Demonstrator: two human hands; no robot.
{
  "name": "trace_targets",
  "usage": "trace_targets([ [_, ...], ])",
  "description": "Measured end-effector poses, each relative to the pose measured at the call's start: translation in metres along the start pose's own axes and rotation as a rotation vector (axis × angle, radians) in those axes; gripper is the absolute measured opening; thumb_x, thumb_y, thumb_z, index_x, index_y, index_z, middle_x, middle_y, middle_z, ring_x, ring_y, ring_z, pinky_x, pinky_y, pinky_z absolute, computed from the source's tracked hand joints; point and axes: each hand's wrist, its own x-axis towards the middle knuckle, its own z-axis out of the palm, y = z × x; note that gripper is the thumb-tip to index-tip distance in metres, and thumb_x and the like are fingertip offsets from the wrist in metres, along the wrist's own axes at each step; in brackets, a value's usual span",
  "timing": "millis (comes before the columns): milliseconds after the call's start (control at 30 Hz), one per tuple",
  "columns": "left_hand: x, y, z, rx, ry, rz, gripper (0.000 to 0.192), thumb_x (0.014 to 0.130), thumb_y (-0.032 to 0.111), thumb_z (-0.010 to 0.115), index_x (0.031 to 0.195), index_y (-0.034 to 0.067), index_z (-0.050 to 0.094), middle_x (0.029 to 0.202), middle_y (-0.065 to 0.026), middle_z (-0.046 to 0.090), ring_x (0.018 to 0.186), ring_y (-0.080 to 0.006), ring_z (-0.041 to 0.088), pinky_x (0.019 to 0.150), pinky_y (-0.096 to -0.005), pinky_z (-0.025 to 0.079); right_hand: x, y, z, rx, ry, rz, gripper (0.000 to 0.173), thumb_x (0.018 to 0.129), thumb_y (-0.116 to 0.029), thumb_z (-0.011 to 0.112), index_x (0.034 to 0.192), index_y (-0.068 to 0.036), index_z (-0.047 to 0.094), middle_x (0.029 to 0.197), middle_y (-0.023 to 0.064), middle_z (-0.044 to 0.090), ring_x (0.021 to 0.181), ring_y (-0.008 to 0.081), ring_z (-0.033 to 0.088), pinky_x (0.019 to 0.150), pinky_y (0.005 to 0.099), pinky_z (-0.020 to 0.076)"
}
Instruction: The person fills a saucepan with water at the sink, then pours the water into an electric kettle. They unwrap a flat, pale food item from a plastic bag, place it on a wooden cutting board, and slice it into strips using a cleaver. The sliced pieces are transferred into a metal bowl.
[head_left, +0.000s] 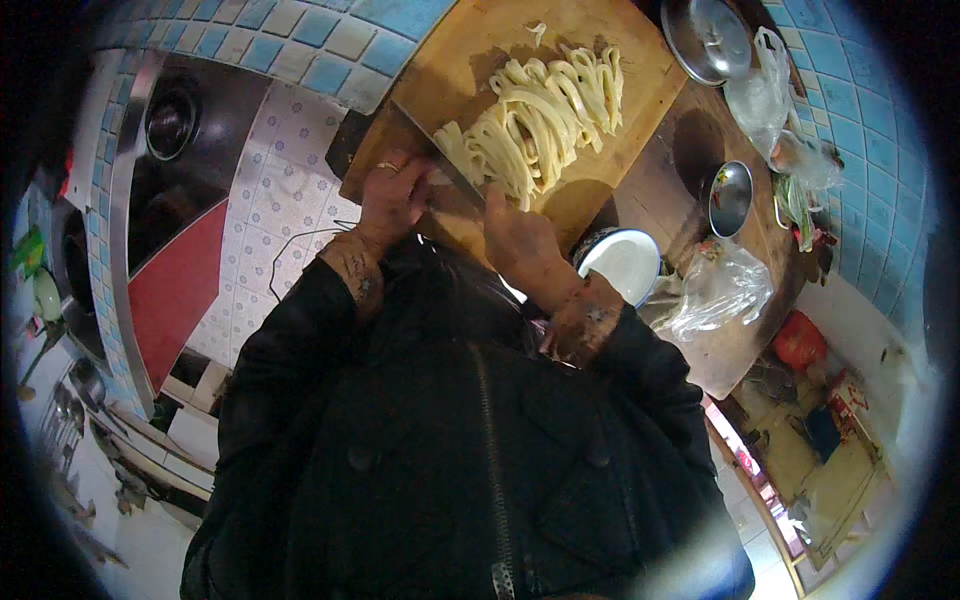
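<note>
Cut strips of pale dough, like thick noodles (525, 127), lie in a folded heap on a wooden cutting board (637, 45). One small scrap sits apart near the board's far side. What looks like a broad knife blade (466, 192) slants along the heap's lower left side, between my hands. My right hand (525, 240) is curled at the blade's right end, its index finger beside the dough; the handle is hidden. Against the blade's near side is my left hand (394, 195), with bent fingers; whether it grips anything is unclear.
Right of the board are a white enamel bowl (622, 264), a small metal bowl (730, 199), a metal lid (706, 37), clear plastic bags (724, 289) and green vegetables (793, 210). A blue-and-white tiled ledge (322, 37) borders the board's left side. A dark cable (281, 259) lies on the patterned floor.
</note>
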Motion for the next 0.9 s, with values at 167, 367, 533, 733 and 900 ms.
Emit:
trace_targets([
  [167,0.005,0.007,-0.003,-0.033,-0.032,-0.038,0.021,0.072,0.002,0.061,0.091,0.008,0.057,0.092,-0.0131,0.057,0.078,-0.0329,0.057,0.063,-0.0388,0.047,0.007,0.001,0.004,0.121,0.066,0.039,0.028,0.081,-0.013,0.052,0.103,-0.001,0.039,0.064,0.0226,0.058,0.059,0.04,0.058,0.051,0.0483,0.0463],
  [367,0.0,0.018,-0.007,-0.046,0.067,-0.186,0.016,0.074,0.002,0.06,0.089,0.007,0.057,0.092,-0.0137,0.056,0.081,-0.0338,0.056,0.066,-0.0385,0.047,-0.015,0.004,-0.008,0.173,0.078,0.026,0.03,0.082,-0.015,0.052,0.106,-0.003,0.038,0.062,0.0218,0.057,0.059,0.0403,0.058,0.052,0.0485,0.0456],
  [533,-0.002,0.007,-0.004,-0.106,0.021,-0.107,0.014,0.077,0.005,0.061,0.09,0.008,0.058,0.092,-0.0136,0.057,0.078,-0.0319,0.057,0.064,-0.0367,0.048,-0.017,-0.001,-0.003,-0.044,-0.094,0.019,0.034,0.08,-0.013,0.053,0.107,-0.002,0.036,0.063,0.0221,0.058,0.059,0.0391,0.059,0.052,0.0479,0.046],
  [733,-0.002,0.007,-0.002,0.132,-0.025,-0.066,0.015,0.077,0.006,0.061,0.091,0.007,0.059,0.092,-0.0163,0.056,0.076,-0.0341,0.057,0.062,-0.0379,0.048,0.004,0.0,0.011,0.11,0.021,-0.019,0.038,0.079,-0.013,0.054,0.111,-0.001,0.036,0.068,0.0217,0.06,0.062,0.0381,0.06,0.052,0.0482,0.0463],
  [900,0.004,0.012,-0.003,-0.066,-0.03,-0.154,0.013,0.074,0.008,0.062,0.086,0.008,0.056,0.082,-0.0138,0.053,0.071,-0.0337,0.055,0.058,-0.0388,0.046,-0.004,0.004,0.006,0.199,0.165,-0.031,0.042,0.079,-0.012,0.056,0.114,-0.001,0.036,0.066,0.0216,0.059,0.063,0.0387,0.06,0.054,0.0482,0.0467],
])
